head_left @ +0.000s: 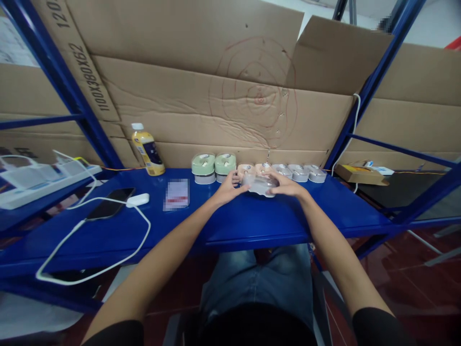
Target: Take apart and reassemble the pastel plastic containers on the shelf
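Observation:
Both my hands grip a translucent greyish plastic container [260,185] with a wavy edge, just above the blue shelf. My left hand [229,188] has its thumb along the container's left side, fingers curled behind. My right hand [287,185] wraps round the right end. Behind the container, small lidded boxes stand in a row against the cardboard. A green-lidded box [203,168] is at the left end with another green-lidded box [225,166] beside it. Two peach-lidded boxes, partly hidden by my hands, follow, then greyish clear-lidded boxes [299,173] on the right.
A yellow drink bottle [147,150] stands at the back left. A blurred card or packet [176,194] lies before it. Farther left are a phone [111,203], a white cable [149,230] and a power strip [46,186]. Blue uprights and a cardboard wall [180,96] enclose the shelf [248,221].

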